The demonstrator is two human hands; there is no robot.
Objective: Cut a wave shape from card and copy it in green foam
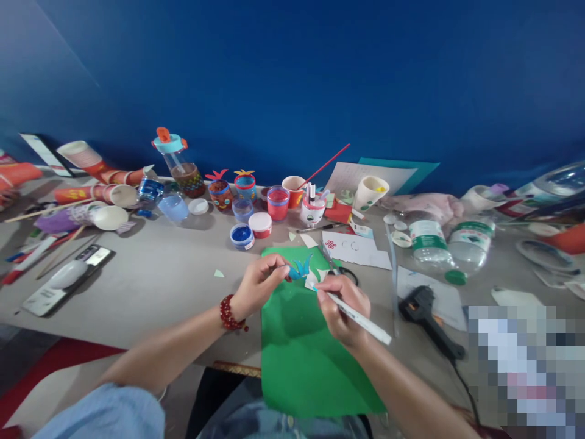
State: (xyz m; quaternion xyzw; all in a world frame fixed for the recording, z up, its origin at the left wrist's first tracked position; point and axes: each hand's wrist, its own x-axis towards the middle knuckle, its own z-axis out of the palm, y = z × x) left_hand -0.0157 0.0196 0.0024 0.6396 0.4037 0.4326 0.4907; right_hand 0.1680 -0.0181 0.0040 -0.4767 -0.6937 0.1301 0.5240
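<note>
Between the fingertips of my left hand (pixel 266 279) is a small blue paper cutout (pixel 301 266) with pointed tips. My right hand (pixel 343 305) is closed round a white marker (pixel 363 320), whose blue tip points left, close to the cutout. Both hands are over a green sheet (pixel 311 360) that hangs past the table's front edge. A white paper scrap (pixel 315 279) lies under the cutout, between the hands. Black-handled scissors (pixel 350 274) rest just beyond my right hand, partly hidden.
Paint jars, including an open blue one (pixel 242 236), and decorated cups (pixel 220 194) stand at the back. A glue gun (pixel 425 311) and plastic bottles (pixel 470 244) are at right. A phone (pixel 68 280) and a drink bottle (pixel 183 167) are at left.
</note>
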